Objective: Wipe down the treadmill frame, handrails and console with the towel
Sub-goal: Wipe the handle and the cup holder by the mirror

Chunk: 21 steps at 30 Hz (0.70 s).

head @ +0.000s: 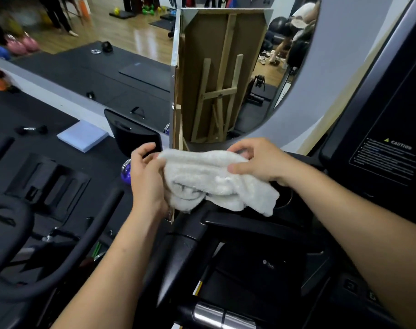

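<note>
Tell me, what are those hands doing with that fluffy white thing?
A person is holding a bunched-up white towel with both hands. The left hand grips its left end and the right hand pinches its top right edge. The towel hangs just above the black treadmill frame, next to the console with the caution sticker. It looks like they are getting the towel ready to wipe, and no wiping shows at this moment.

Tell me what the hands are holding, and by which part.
Both hold the bunched white towel: the left hand grips its left end, and the right hand grips its upper right edge.
</note>
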Available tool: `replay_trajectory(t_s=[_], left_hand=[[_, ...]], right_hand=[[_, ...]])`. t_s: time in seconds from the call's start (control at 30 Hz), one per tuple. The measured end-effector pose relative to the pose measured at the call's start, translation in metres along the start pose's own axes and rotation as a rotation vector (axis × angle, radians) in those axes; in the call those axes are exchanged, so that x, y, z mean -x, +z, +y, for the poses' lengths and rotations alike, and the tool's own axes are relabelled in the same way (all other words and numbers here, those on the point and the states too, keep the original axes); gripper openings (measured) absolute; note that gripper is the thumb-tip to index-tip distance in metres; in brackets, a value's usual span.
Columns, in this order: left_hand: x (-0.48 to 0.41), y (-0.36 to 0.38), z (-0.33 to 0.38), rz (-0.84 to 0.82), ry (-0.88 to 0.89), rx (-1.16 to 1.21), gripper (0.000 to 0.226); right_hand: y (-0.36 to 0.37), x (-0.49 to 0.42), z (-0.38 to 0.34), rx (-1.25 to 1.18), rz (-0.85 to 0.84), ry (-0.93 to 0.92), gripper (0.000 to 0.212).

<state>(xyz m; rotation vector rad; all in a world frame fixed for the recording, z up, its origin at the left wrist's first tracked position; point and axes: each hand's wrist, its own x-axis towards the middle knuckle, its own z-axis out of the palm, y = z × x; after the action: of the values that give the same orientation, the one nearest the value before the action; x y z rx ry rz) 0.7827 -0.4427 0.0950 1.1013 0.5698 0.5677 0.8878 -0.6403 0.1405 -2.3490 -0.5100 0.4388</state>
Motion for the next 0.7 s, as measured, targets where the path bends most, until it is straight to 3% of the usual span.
replay_trajectory(t_s=[0.1, 0.17, 0.27, 0.37, 0.43, 0.53, 0.6, 0.7], left_hand=[[-0.009, 0.000, 0.004, -0.228, -0.157, -0.187, 0.047], [-0.008, -0.003, -0.009, -0.431, -0.260, -0.364, 0.051], [-0.001, -0.007, -0.027, -0.393, -0.214, -0.382, 0.043], [-0.005, -0.007, -0.032, -0.270, -0.076, -0.339, 0.046], [-0.008, -0.005, -0.030, -0.188, 0.084, -0.467, 0.044], [-0.006, -0.002, -0.020, -0.109, 0.431, -0.714, 0.034], [0.004, 0.004, -0.024, -0.213, 0.602, -0.914, 0.028], [0.026, 0.018, -0.043, -0.463, 0.490, -1.125, 0.032]], right_hand=[[-0.012, -0.007, -0.002, 0.190, 0.153, -0.042, 0.034], [-0.009, -0.009, 0.001, 0.344, 0.173, -0.044, 0.050], [0.012, -0.003, 0.011, 0.449, 0.195, -0.192, 0.050], [0.034, 0.008, 0.021, 0.418, 0.059, -0.308, 0.037], [0.035, 0.006, 0.032, 0.456, -0.027, -0.297, 0.041], [0.021, -0.012, 0.039, 0.566, -0.007, -0.254, 0.046], [0.015, -0.019, 0.031, 0.585, -0.021, -0.198, 0.050], [0.012, -0.022, 0.025, 0.542, -0.101, -0.169, 0.052]])
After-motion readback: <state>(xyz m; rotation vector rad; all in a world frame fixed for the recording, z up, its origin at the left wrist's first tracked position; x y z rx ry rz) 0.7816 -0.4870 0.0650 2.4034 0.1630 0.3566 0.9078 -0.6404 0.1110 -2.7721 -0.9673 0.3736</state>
